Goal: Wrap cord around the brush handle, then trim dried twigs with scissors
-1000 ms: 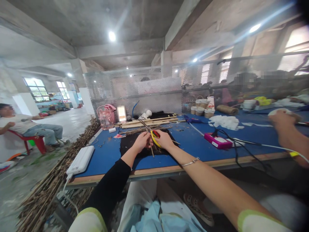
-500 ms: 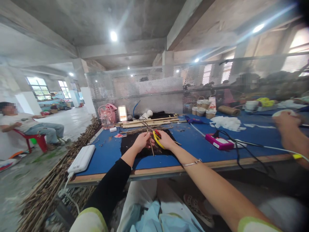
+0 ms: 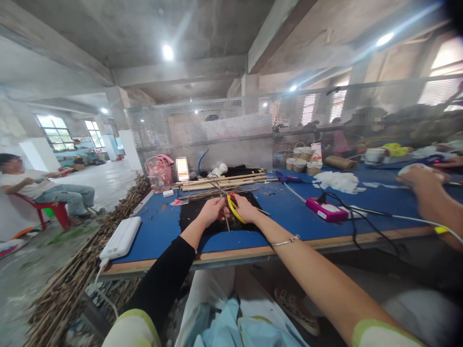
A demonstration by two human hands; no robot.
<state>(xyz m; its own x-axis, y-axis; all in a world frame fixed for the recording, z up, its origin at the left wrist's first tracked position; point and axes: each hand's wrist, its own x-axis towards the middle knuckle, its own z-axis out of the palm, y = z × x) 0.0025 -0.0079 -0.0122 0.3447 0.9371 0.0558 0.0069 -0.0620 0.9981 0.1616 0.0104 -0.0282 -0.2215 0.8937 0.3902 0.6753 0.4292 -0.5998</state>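
Note:
Over a black cloth (image 3: pixel 190 221) near the table's front edge, my left hand (image 3: pixel 212 213) pinches a thin brown twig (image 3: pixel 227 223), which slants down toward me. My right hand (image 3: pixel 246 209) is closed around scissors with yellow and red handles (image 3: pixel 235 210). The blades lie close to the twig, beside my left fingers; whether they touch it I cannot tell. Just beyond both hands, thin dark twigs (image 3: pixel 202 194) rest at the cloth's far side, and thicker pale sticks (image 3: pixel 224 183) lie behind them.
A white power bank (image 3: pixel 121 237) sits at the left table edge. On the right are a magenta box (image 3: pixel 325 210) with cables, white fluff (image 3: pixel 338 181) and a co-worker's hand (image 3: pixel 421 177). Dry stalks (image 3: pixel 68 274) are heaped on the floor at left, near a seated person (image 3: pixel 54 188).
My hands keep nearly the same pose on the twig and scissors. The whole view has shifted slightly. The co-worker's hand at right has moved a little to the left.

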